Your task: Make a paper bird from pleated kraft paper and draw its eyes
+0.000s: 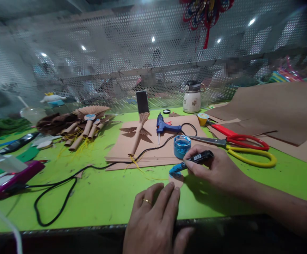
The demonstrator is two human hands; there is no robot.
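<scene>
A small round piece of brown paper (pixel 178 181) lies on the green table, its upper part coloured blue. My left hand (pixel 153 218), with a ring on one finger, is open, its fingertips resting on the near edge of that paper. In my right hand (pixel 214 167) is a black marker (pixel 195 160) with a blue front end, held tilted so its tip touches the blue patch. Just beyond the marker stands a blue-stained round jar (pixel 182 147). Behind it, a blue glue gun (pixel 166 126) lies on stacked brown paper sheets (pixel 116 148).
Large scissors (pixel 232 141) lie right of the jar. A folded paper figure (pixel 137 132) with yellow string rests on the sheets; similar paper pieces (pixel 87 128) are heaped left. A black cord (pixel 74 174) loops across the table. A white bottle (pixel 191 98) stands behind.
</scene>
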